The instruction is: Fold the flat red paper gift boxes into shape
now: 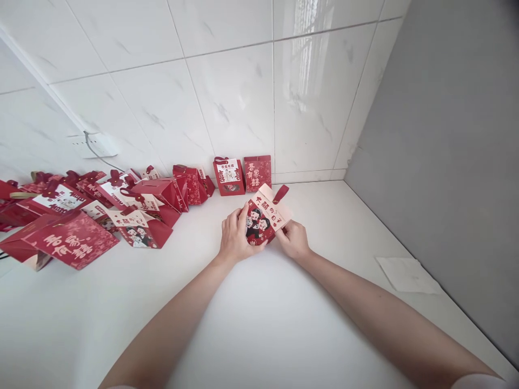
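Observation:
Between my hands is a red and cream gift box [260, 220] printed with a cartoon couple, a dark red ribbon loop [281, 194] standing up from its top. My left hand [237, 233] wraps round the box's left side, thumb along its lower edge. On the other side, my right hand [293, 238] has its fingers closed at the right side, partly behind the cream flap; the fingertips are hidden. Just behind stand two similar boxes, a red box with a photo label [230, 175] and a plain red box with pale lettering [258, 174], both against the wall.
Several red gift boxes [79, 240] crowd the left side of the white table [259, 324]. A white paper sheet [407, 274] lies at the right, near the grey panel [454, 162]. A cable runs from the wall socket [95, 146] down behind the boxes.

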